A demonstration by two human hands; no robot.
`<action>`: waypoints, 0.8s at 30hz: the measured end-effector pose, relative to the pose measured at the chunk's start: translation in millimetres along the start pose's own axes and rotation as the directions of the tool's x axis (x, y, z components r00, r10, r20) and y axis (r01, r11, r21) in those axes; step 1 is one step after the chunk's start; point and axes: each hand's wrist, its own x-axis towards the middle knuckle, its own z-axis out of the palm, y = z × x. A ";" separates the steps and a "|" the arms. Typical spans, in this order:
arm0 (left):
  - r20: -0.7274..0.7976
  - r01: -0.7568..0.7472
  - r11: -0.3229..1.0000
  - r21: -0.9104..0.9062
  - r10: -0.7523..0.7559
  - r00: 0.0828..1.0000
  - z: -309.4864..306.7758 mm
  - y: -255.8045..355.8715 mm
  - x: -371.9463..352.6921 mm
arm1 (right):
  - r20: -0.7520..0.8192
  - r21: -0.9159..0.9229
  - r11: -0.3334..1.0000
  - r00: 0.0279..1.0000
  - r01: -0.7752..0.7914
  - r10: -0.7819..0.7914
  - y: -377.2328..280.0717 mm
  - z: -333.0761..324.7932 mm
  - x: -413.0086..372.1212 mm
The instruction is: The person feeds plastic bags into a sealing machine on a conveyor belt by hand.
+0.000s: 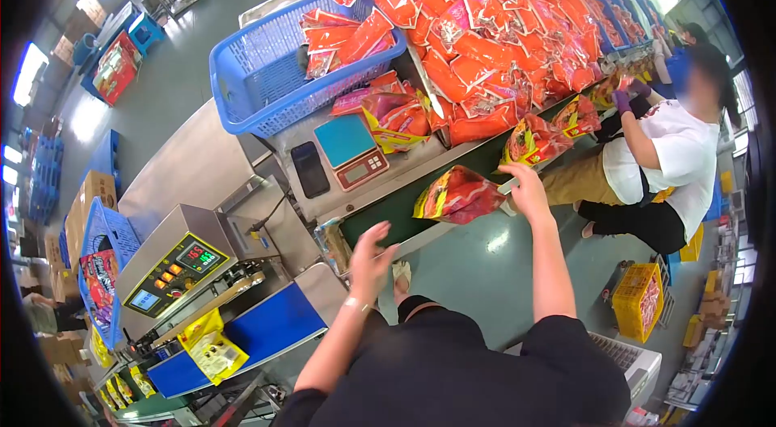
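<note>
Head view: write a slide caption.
Left hand and right hand at a green conveyor belt carrying red-and-yellow plastic bags beside heaped red plastic packets.

The person wears a plain black top (453, 378) with short sleeves. The cloth looks loose and soft, without a visible pattern, and its broad back part fills the lower middle of the view. The right sleeve (558, 344) is wide and ends near the elbow; the left sleeve (301, 409) is of the same black. A thin, light-coloured bracelet (358, 305) goes around the left wrist. The left fingers (377, 231) and the right fingers (515, 172) are bare. One pale shoe (402, 271) is visible, too small to tell its type.
</note>
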 end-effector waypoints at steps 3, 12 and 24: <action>0.069 -0.008 0.961 0.277 -0.012 0.998 53.5 -8.6 36.2 | 0.113 0.385 0.904 0.963 0.186 -0.246 -41.9 -13.3 2.3; 0.069 -0.228 0.899 0.373 0.219 0.973 42.0 -39.2 28.0 | 0.787 0.263 0.951 0.534 0.165 -0.310 -83.3 142.4 -26.8; -0.144 -0.052 0.983 0.174 0.078 0.987 14.8 -63.3 7.0 | 0.378 0.853 0.512 0.797 -0.102 -0.470 -18.3 92.7 -13.0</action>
